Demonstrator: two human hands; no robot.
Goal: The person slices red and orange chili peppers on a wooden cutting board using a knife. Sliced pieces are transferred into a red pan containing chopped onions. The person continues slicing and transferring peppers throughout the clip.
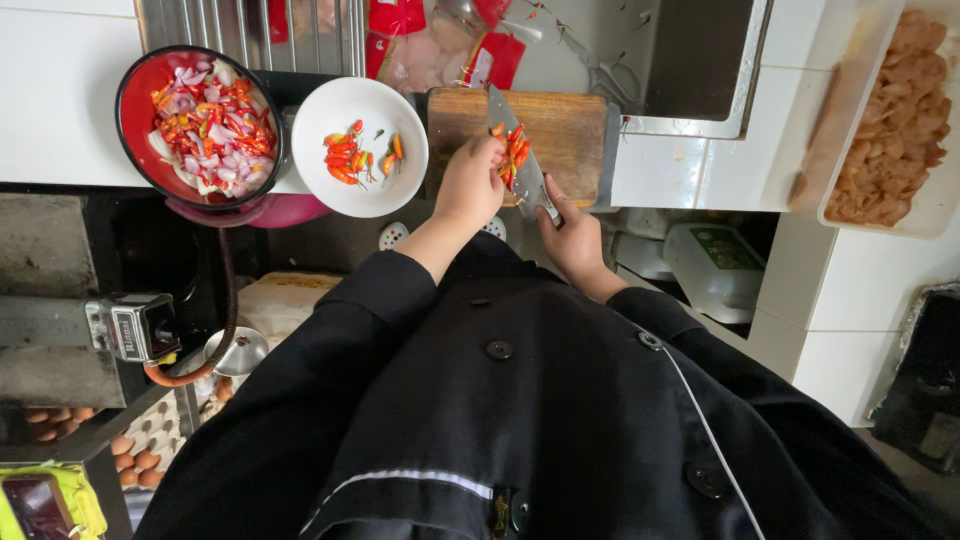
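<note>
A: The right hand is closed around the handle of a knife, blade lying across the board. The left hand is curled, fingertips pressed down on a small heap of chillies near the board's front edge, just beside the blade.

B: So the fingers are touching the steel?

A: I cannot tell; they look very near. That is the risk as I judge it: the chillies are small and round, one could roll under the blade, and the edge would slide toward the fingertips.

B: And the board itself?

A: It sits at the counter's front edge, its right end near the sink. If it is not steady, a hard cut might shift it.

B: What lies to the left?

A: A white bowl with a few whole chillies, touching the board's left end. Beyond it a red bowl of sliced shallots and chillies overhangs the counter edge; a knock from the left elbow could tip it.

B: Further right?

A: A tray of pale raw meat, well apart. Chilli juice on the hands is another hazard, I would say.
</note>
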